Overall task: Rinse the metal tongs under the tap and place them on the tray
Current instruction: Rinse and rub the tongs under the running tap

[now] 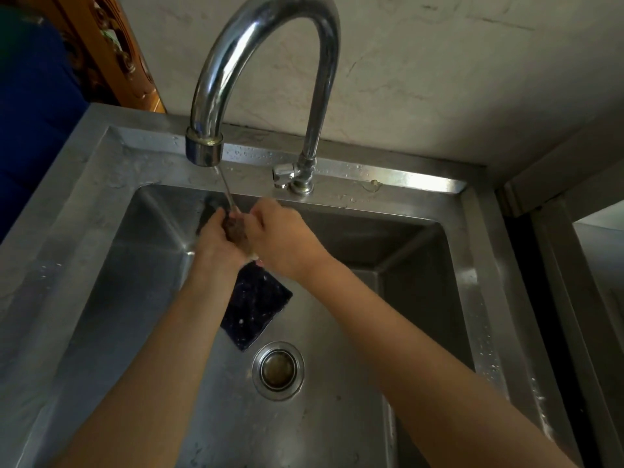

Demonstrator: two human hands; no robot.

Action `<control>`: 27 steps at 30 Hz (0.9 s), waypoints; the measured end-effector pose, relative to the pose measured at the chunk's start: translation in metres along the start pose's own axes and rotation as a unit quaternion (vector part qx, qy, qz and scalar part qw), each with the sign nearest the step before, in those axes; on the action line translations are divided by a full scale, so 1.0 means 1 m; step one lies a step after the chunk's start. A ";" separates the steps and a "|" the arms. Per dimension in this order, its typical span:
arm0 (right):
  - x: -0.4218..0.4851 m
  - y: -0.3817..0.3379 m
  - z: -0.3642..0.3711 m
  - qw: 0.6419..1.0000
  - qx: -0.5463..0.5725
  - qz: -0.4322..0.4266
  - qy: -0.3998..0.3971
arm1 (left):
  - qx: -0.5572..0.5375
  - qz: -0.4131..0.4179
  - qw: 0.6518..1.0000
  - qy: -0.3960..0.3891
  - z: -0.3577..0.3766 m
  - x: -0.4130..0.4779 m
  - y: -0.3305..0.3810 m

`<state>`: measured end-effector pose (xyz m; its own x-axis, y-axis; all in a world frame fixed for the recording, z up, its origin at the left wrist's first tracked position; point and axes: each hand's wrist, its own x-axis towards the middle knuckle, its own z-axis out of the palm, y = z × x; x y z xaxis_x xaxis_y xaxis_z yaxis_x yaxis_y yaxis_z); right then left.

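My left hand (216,244) and my right hand (283,238) are pressed close together over the steel sink (388,179). They sit right under the curved chrome tap (204,150). A thin stream of water (228,192) falls onto a small dark brownish patch (236,228) between the palms, and I cannot tell what it is. No metal tongs and no tray can be made out. The fingers of both hands are curled inward, and whatever they enclose is hidden.
A dark blue square pad (256,309) lies on the sink floor below my hands, above the round drain (278,370). The tap handle (282,172) sits at the back rim. A steel surface (601,271) adjoins on the right, a blue object (33,96) on the left.
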<state>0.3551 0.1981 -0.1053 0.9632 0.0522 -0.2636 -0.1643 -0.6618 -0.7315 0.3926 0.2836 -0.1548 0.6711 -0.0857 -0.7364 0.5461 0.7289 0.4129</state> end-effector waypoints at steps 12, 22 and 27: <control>0.026 0.039 -0.024 0.981 0.048 0.050 0.179 | -0.096 0.031 0.994 0.050 0.011 -0.010 -0.028; 0.042 0.037 -0.028 0.981 0.019 -0.051 0.184 | -0.012 0.109 0.994 -0.009 0.012 -0.017 -0.024; 0.037 0.053 -0.017 0.976 0.057 -0.060 0.201 | 0.043 0.132 0.989 -0.052 0.010 -0.019 -0.032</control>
<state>0.3859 0.1526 -0.1436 0.9789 -0.1879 0.0797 -0.0453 -0.5804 -0.8130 0.3672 0.2550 -0.1488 0.8417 0.0268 -0.5393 0.3823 0.6757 0.6302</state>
